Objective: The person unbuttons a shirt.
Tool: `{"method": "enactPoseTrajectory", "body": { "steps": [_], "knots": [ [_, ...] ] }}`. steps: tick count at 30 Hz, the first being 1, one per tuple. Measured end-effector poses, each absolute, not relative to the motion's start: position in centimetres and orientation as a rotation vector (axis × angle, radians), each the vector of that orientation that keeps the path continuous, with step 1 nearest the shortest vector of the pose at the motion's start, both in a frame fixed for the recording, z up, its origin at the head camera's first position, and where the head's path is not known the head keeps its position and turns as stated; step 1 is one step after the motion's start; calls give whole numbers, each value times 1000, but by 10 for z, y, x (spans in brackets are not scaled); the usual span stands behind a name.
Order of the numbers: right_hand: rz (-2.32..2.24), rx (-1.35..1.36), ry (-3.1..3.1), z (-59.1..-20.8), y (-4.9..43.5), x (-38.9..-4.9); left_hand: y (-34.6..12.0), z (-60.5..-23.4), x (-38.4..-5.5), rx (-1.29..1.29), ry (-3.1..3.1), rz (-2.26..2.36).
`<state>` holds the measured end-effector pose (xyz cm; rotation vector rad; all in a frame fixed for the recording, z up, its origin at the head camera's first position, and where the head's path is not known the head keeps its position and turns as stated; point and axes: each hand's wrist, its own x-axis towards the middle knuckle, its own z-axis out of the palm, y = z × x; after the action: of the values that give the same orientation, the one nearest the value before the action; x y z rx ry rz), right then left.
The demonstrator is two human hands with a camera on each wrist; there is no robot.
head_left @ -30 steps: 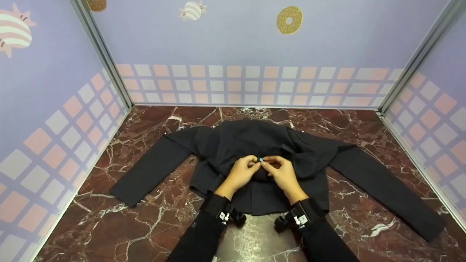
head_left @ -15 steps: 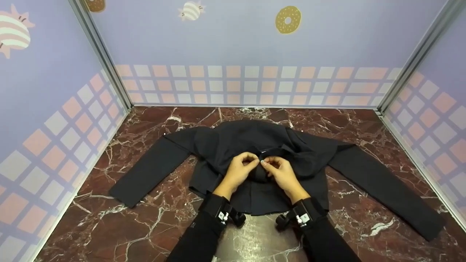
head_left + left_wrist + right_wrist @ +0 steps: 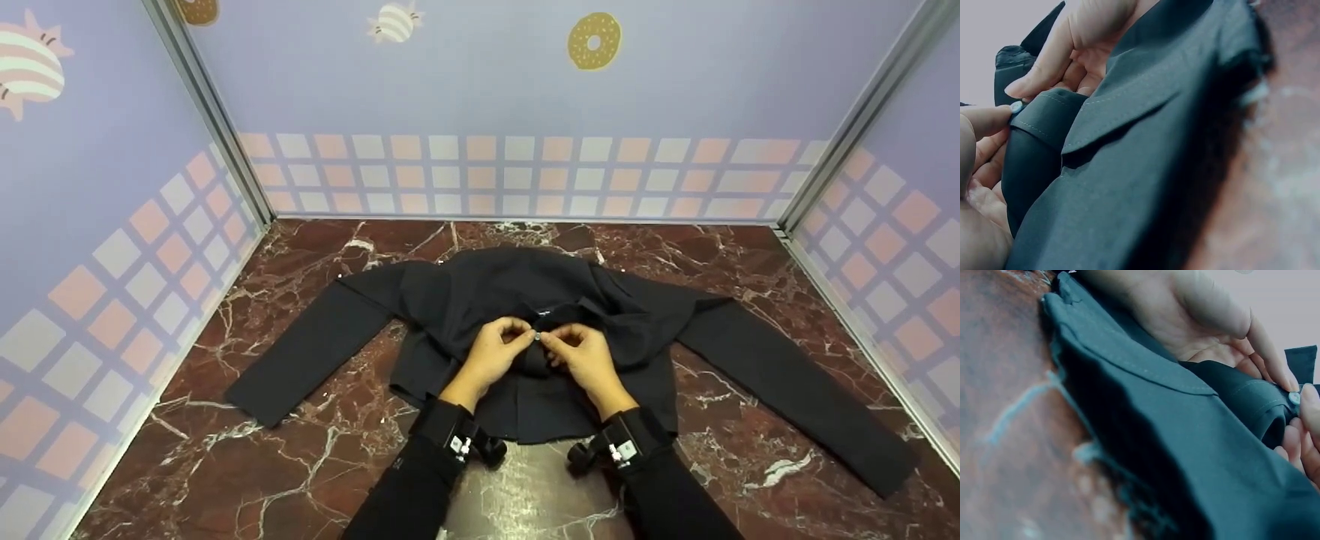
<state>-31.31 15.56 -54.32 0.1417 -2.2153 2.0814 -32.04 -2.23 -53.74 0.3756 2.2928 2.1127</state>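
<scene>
A black long-sleeved shirt [image 3: 517, 277] lies spread over the marble-patterned table, its middle bunched up. At its centre, my left hand [image 3: 495, 352] pinches a stitched edge of the shirt with thumb and fingers. Opposite it, my right hand [image 3: 585, 356] pinches the fabric too, thumb tip close to the other thumb. Between the two thumbs shows a small pale button [image 3: 538, 337]. In the left wrist view the button [image 3: 1016, 107] sits at the edge of a stitched band. The right wrist view shows the button [image 3: 1294, 398] on the fabric; the buttonhole cannot be made out.
The left sleeve [image 3: 315, 352] and right sleeve [image 3: 802, 397] stretch out sideways on the table [image 3: 337, 465]. A small white mark [image 3: 544, 313] shows behind the fingers. Patterned panels [image 3: 510, 97] enclose the back and both sides.
Both hands have shifted slightly towards the body while pinching the fabric. The button went out of sight behind the fingertips half a second ago and shows again now, a little lower.
</scene>
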Motion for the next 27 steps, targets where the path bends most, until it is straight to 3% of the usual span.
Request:
{"method": "enactPoseTrajectory", "body": {
  "steps": [9,20,27],
  "knots": [
    [1943,325,-2323,-542,151,-310,-23,-538,-320,443,2322,2110],
    [2017,303,-2396,-505,147,-290,-24,-538,-320,439,2336,2085],
    [2071,250,-2341,-504,147,-289,-24,-540,-320,443,2353,2056]
  ]
}}
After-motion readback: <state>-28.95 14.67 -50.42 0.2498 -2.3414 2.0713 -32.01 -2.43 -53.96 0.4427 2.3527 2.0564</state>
